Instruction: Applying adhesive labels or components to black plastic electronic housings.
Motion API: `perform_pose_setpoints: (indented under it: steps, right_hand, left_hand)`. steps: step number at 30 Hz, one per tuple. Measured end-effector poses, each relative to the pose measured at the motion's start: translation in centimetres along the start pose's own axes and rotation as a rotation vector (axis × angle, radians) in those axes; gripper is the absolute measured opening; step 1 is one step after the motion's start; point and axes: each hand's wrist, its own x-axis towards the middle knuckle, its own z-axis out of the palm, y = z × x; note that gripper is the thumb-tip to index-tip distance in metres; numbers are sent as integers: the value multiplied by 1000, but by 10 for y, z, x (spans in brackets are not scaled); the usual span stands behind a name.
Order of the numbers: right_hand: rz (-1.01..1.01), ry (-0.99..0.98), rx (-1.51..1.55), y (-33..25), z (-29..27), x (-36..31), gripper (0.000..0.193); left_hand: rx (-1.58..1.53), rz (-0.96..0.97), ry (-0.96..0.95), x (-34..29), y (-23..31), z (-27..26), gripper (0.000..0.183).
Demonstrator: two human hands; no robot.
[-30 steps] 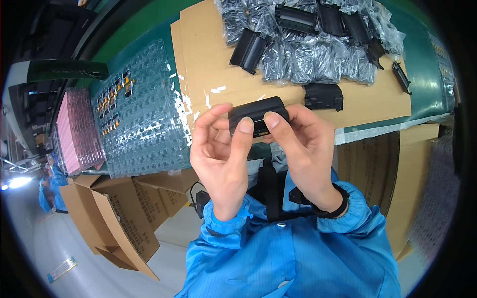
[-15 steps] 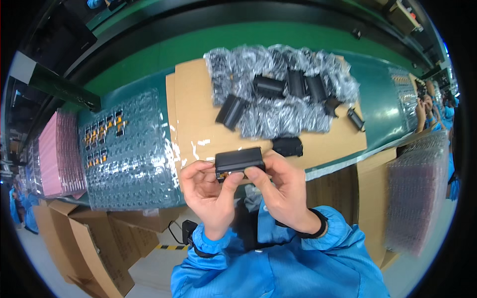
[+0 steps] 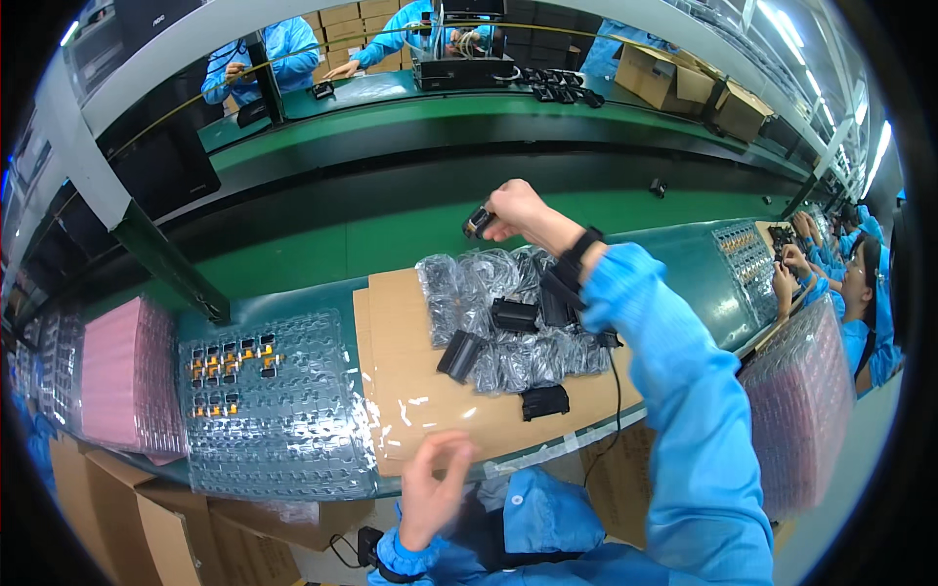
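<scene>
My right hand [image 3: 523, 213] is stretched far forward over the green conveyor belt. Its fingers are closed on a small black plastic housing [image 3: 478, 222] with a bit of orange on it. Above the near edge of the cardboard sheet [image 3: 403, 322], my left hand [image 3: 436, 488] is empty, slightly blurred, its thumb apart from its curved fingers. Clear plastic-wrapped parts [image 3: 528, 366] lie in rows on the sheet. Loose black housings [image 3: 462, 355] rest on and beside them, one black housing [image 3: 545, 402] nearest me. My right sleeve hides part of the rows.
At the left lies a clear blister tray [image 3: 283, 430] with several small black-and-orange parts. A pink tray stack [image 3: 125, 376] stands beyond it, near a dark green post [image 3: 171, 259]. Another tray stack [image 3: 796, 410] stands at the right, with co-workers beside it. People work across the belt [image 3: 410, 220].
My right hand has carried the black housing away from my chest, forward over the belt. My left hand has let go of it and dropped back. The view has tilted up.
</scene>
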Motion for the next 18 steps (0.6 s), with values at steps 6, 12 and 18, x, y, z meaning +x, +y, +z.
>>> perform_pose_setpoints:
  steps: [6, 12, 18]
  right_hand:
    - [217, 135, 409, 45, 21, 91, 19]
    - [-183, 465, -936, 7, 3, 53, 31]
    - [-728, -549, -853, -17, 54, -98, 39]
  left_hand:
    - [49, 3, 11, -13, 4, -28, 11]
    - [320, 79, 127, -20, 56, -108, 10]
    - [700, 113, 413, 55, 76, -196, 20]
